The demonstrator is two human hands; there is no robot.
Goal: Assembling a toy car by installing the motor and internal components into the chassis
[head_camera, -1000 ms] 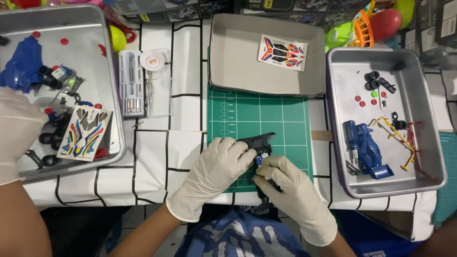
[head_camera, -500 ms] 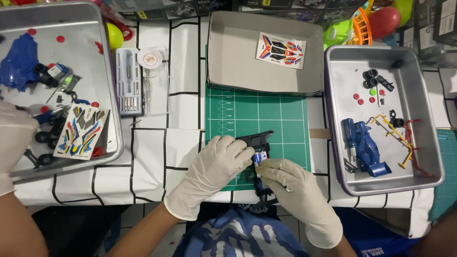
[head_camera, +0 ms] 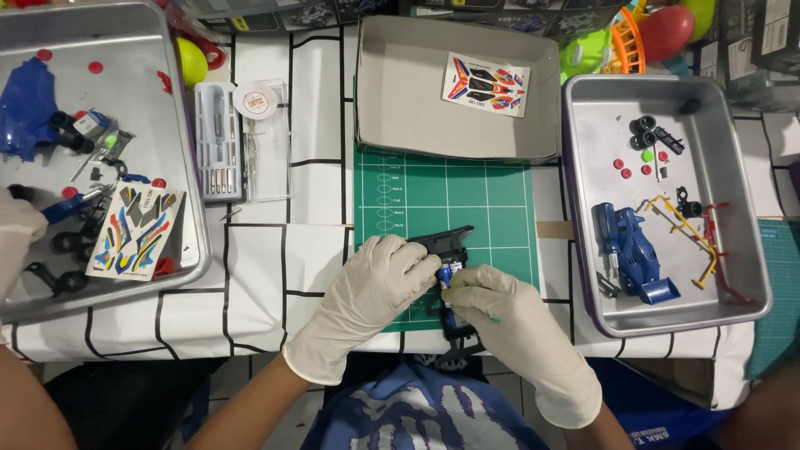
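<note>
Sticker sheet 1 (head_camera: 486, 84): lay in grey cardboard box (head_camera: 400, 108), multicoloured.
Sticker sheet 2 (head_camera: 135, 232): lay in left metal tray (head_camera: 179, 167).
Round label (head_camera: 254, 100): white, on clear case (head_camera: 268, 158).

free: upper green mat (head_camera: 467, 187) | blocked: grey box (head_camera: 417, 92) (behind), right tray (head_camera: 583, 208)

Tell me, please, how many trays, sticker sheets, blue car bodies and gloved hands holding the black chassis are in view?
Metal trays: 2, left and right
Sticker sheets: 2, in the box and in the left tray
Blue car bodies: 2, left and right
Gloved hands on the chassis: 2, left hand and right hand
Total: 8
</note>
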